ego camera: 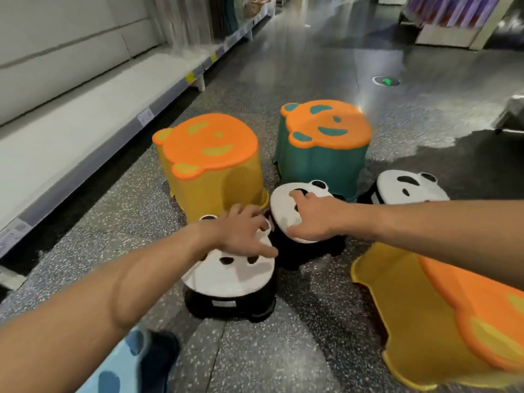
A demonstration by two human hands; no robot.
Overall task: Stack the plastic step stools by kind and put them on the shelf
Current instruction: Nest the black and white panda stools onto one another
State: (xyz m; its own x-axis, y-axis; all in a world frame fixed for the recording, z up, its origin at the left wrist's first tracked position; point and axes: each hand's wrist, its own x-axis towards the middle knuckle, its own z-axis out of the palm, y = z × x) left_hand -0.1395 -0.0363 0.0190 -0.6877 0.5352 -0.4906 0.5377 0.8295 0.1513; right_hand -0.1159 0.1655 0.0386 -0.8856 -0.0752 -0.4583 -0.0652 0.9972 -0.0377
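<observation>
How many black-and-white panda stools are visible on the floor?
3: near black-and-white panda stool under left hand; tilted middle one under right hand; third farther right. Others may be hidden.

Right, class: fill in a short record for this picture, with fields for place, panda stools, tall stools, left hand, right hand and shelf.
place: shop aisle with a speckled floor
panda stools: three low black-and-white ones, near panda stool, middle panda stool, far panda stool
tall stools: yellow stool and green stool upright, both orange-topped; second yellow stool tipped at right
left hand: left hand flat on the near panda stool
right hand: right hand on the tilted middle panda stool
shelf: white shelf at left, no stools on it
</observation>
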